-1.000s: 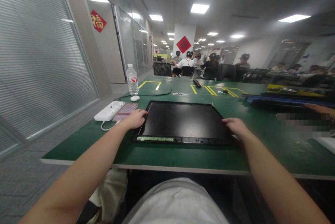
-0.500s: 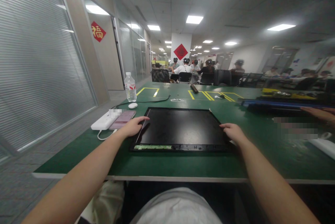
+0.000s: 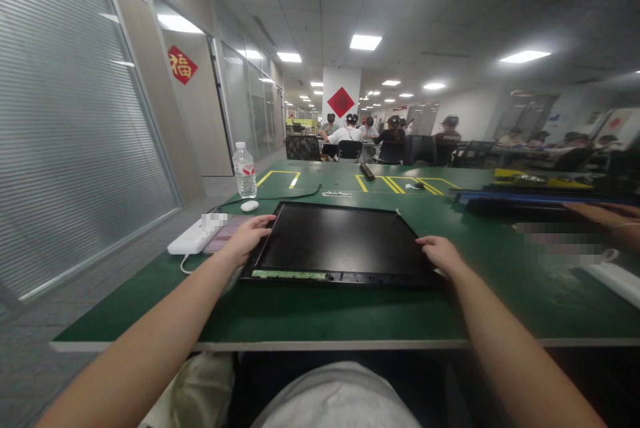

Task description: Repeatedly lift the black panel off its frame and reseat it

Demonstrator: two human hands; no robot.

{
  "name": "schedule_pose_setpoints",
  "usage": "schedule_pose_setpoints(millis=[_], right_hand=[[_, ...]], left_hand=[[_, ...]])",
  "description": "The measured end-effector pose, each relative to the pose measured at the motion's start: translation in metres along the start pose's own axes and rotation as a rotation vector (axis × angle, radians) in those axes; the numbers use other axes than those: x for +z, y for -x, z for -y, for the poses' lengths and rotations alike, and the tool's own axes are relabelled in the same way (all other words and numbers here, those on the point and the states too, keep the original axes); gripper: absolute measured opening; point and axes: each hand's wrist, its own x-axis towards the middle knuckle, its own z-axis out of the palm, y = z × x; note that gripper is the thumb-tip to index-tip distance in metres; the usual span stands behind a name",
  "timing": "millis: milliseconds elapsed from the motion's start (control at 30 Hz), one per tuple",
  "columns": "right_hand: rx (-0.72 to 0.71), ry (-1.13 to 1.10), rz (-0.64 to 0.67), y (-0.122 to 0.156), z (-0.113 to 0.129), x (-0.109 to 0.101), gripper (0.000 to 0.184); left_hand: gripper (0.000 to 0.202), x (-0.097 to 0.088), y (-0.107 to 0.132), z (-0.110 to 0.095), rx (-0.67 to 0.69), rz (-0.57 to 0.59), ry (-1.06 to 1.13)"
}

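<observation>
A black flat screen panel (image 3: pixel 340 238) lies on the green table in front of me, with a green circuit strip (image 3: pixel 287 275) along the left part of its near edge. My left hand (image 3: pixel 250 238) grips the panel's left side, its fingers at the rim and the palm outside it. At the right side my right hand (image 3: pixel 440 253) holds the rim, index finger on top and the other fingers curled, partly hidden below the edge. Past the left hand lies a phone (image 3: pixel 220 236), partly covered by that hand.
Left of the panel are a white power bank (image 3: pixel 193 236) with a cable, a white mouse-like object (image 3: pixel 249 205) and a water bottle (image 3: pixel 245 171). Yellow tape marks (image 3: pixel 393 185) the far table (image 3: pixel 350 321). At right, a co-worker's hands (image 3: pixel 595 215) are near a long dark-blue part (image 3: pixel 500 201).
My left hand has shifted from pointing over the panel's left edge to gripping its side. The view has turned slightly; my right hand keeps its place on the rim.
</observation>
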Motion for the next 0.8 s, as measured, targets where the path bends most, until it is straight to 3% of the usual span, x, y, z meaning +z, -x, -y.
schedule_pose_setpoints(millis=[100,333,567,800], right_hand=[[0.008,0.020,0.010,0.001,0.003,-0.002,0.036],[0.003,0.020,0.022,-0.001,0.000,-0.001,0.037],[0.013,0.012,-0.002,-0.008,-0.007,0.002,0.036],[0.073,-0.036,0.035,-0.005,-0.004,0.001,0.039]], left_hand=[[0.051,0.001,-0.001,0.002,-0.025,-0.029,0.005],[0.080,0.002,0.001,0.000,-0.209,0.035,0.191],[0.064,0.002,0.001,0.001,-0.217,0.086,0.241],[0.069,0.002,-0.003,0.006,-0.120,0.100,0.384]])
